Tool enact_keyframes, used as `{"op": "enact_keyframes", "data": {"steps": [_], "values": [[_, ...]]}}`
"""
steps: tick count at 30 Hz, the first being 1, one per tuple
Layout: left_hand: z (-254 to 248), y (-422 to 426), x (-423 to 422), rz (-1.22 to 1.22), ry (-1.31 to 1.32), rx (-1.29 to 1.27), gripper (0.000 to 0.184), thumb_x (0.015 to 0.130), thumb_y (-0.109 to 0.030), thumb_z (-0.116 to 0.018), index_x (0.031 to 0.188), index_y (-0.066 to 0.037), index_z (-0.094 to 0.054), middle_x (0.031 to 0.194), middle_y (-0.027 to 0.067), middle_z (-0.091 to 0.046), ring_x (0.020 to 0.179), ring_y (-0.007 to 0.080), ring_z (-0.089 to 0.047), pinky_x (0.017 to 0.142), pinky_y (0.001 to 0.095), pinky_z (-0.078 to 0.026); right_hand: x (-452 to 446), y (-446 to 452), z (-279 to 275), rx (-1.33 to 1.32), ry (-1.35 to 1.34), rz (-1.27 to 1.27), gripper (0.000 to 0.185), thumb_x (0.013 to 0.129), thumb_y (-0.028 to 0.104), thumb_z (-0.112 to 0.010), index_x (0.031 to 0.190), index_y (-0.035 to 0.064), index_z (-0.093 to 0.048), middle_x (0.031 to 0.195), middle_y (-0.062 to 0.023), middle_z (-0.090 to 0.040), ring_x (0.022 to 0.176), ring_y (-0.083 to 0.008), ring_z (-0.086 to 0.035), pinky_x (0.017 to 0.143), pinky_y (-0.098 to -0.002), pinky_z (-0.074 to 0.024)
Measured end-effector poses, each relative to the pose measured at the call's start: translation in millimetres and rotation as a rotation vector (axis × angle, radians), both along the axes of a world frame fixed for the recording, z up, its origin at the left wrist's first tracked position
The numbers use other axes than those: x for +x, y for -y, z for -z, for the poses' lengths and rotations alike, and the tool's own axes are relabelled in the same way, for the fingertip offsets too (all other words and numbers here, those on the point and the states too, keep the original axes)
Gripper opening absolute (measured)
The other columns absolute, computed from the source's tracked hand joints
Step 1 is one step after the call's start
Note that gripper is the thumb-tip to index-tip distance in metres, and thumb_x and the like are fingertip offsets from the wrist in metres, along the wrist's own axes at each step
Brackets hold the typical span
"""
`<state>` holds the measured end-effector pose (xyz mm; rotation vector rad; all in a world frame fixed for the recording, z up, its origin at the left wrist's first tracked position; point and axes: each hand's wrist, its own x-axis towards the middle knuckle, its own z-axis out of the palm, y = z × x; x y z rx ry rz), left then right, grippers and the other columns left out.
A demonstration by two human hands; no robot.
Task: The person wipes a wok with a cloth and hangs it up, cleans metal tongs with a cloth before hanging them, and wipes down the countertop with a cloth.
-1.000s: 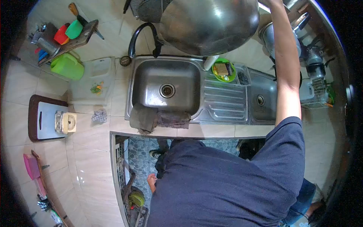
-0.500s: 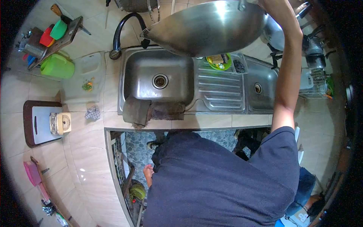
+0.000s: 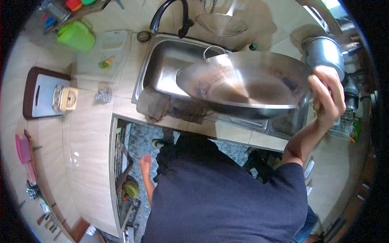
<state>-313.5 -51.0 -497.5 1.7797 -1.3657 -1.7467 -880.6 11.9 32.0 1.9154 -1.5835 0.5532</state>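
Note:
A large steel wok [image 3: 243, 87] hangs tilted over the sink counter, with its scorched inside facing me. My right hand [image 3: 327, 95] is closed around the loop handle at the wok's right end. A second loop handle [image 3: 214, 52] shows on its far rim. Below and left of the wok lies the steel sink basin [image 3: 166, 60], partly covered by it. My left hand [image 3: 146, 163] hangs low beside my body, away from the wok; it is small and smeared, so its fingers cannot be made out.
A black faucet [image 3: 170, 16] curves over the sink. Dark cloths [image 3: 152, 104] drape over the front edge. To the left stand a green pitcher [image 3: 76, 36], a kitchen scale [image 3: 67, 98] and a crumpled cloth [image 3: 103, 95]. A metal pot [image 3: 324, 54] is at the right.
The wok has come down and toward me in my right hand and tilted, so its inside now shows instead of its outside. My left hand has shifted left and slightly up in view.

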Motion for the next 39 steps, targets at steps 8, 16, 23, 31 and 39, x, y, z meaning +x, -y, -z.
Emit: {"op": "enact_keyframes", "data": {"steps": [8, 16, 23, 31, 39], "values": [[-198.0, 118.9, -171.6, 0.134, -0.464, 0.009, 0.061, 0.1, -0.051, -0.031, 0.129, -0.001, -0.05, 0.12, 0.0117, -0.062, 0.103, 0.0182, -0.06, 0.088, 0.033, -0.047, 54.5, 30.1, 21.3, 0.113, 0.112, -0.44, 0.031, 0.05, 0.01, -0.067, 0.077, -0.0014, -0.057, 0.071, -0.0117, -0.054, 0.06, -0.0245, -0.054, 0.054, -0.0371, -0.0493], [-166.8, 168.5, -191.1, 0.231, -0.361, 0.167, 0.064, 0.091, -0.049, -0.057, 0.131, -0.001, -0.045, 0.122, 0.0121, -0.061, 0.103, 0.0196, -0.062, 0.08, 0.0335, -0.053, 109.5, 79.6, 55.8, 0.148, 0.183, -0.852, 0.027, 0.051, 0.003, -0.065, 0.075, 0.0097, -0.054, 0.076, -0.0048, -0.054, 0.061, -0.0221, -0.053, 0.053, -0.0347, -0.0493], [-121.5, 109.7, -129.2, -0.097, -0.65, 0.228, 0.057, 0.092, -0.043, -0.058, 0.125, 0.002, -0.053, 0.116, 0.0146, -0.063, 0.099, 0.0202, -0.063, 0.084, 0.0307, -0.05, 149.7, 146.1, 69.7, 0.116, 0.112, -1.17, 0.024, 0.052, 0.016, -0.061, 0.074, 0.0092, -0.053, 0.079, -0.0054, -0.053, 0.061, -0.0201, -0.053, 0.051, -0.0309, -0.0454], [-134.9, 90.1, -4.4, -0.44, -0.292, -0.179, 0.051, 0.097, -0.042, -0.05, 0.117, 0.004, -0.059, 0.114, 0.0153, -0.063, 0.101, 0.0205, -0.062, 0.089, 0.0324, -0.048, 152.2, 188.1, 99.1, 0.192, -0.056, -1.03, 0.028, 0.073, 0.017, -0.06, 0.098, 0.0137, -0.049, 0.099, -0.0032, -0.052, 0.087, -0.019, -0.057, 0.071, -0.0298, -0.05], [-179.4, 42.9, 61.1, -0.966, -0.11, -0.439, 0.049, 0.098, -0.04, -0.049, 0.126, -0.001, -0.045, 0.123, 0.0225, -0.054, 0.112, 0.0294, -0.055, 0.095, 0.0427, -0.045, 154.7, 206.4, 206.3, 0.416, 0.154, -0.735, 0.027, 0.083, 0.012, -0.054, 0.109, 0.0193, -0.05, 0.126, -0.0135, -0.046, 0.111, -0.0319, -0.054, 0.086, -0.0374, -0.054]]}}
